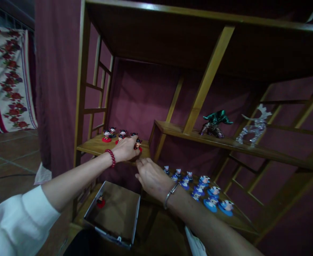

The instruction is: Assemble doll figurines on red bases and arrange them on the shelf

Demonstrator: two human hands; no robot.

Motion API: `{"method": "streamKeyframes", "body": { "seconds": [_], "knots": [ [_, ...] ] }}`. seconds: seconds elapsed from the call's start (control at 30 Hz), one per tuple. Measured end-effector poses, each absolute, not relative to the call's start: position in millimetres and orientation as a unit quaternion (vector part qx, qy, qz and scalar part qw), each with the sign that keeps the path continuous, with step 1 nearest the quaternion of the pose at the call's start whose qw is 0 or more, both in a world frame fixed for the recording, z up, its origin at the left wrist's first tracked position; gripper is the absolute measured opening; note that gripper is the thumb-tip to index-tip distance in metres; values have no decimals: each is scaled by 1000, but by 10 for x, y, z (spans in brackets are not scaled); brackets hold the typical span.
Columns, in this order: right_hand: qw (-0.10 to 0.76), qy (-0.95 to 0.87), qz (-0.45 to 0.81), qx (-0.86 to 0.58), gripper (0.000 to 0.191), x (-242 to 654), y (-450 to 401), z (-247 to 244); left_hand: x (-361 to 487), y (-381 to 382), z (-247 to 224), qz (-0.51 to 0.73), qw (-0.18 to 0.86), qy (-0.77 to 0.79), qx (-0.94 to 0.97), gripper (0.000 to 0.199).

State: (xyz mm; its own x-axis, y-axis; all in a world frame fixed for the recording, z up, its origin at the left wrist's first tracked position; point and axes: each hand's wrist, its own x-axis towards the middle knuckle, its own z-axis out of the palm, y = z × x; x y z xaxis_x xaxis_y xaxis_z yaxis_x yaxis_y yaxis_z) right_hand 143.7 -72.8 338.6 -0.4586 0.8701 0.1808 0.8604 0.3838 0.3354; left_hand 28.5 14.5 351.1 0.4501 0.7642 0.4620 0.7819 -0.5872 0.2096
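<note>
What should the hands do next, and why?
Perhaps the left hand should gently release the front figurine once it stands steady: it's at the shelf edge, near similar figurines, and one more figurine is in the box.

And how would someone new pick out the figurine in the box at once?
Below the left ledge of the wooden shelf unit is an open, shallow box. Toward its left side is a small, dark-topped figurine with a red base. Unlike the similar figurines grouped on the ledge, it is alone.

No lettering, label, brand, number or sign can be read anywhere here
</note>
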Motion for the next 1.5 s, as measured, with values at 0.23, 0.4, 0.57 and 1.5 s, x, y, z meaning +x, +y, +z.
{"method": "streamKeyframes", "body": {
  "seconds": [0.23, 0.4, 0.57, 1.5],
  "knots": [
    [28, 830, 127, 542, 28, 1386, -700, 3570, -307, 199, 3397, -267, -9, -487, -832, 45],
    [44, 829, 114, 546, 26, 1362, -656, 3635, -632, 303, 3349, -274, -2, -519, -810, 49],
    [54, 828, 96, 549, 25, 1339, -605, 3694, -880, 414, 3316, -263, 5, -539, -800, 45],
    [-158, 847, 176, 476, 30, 684, 586, 3695, -996, 577, 3188, -277, 3, -585, -762, 56]
  ]
}}
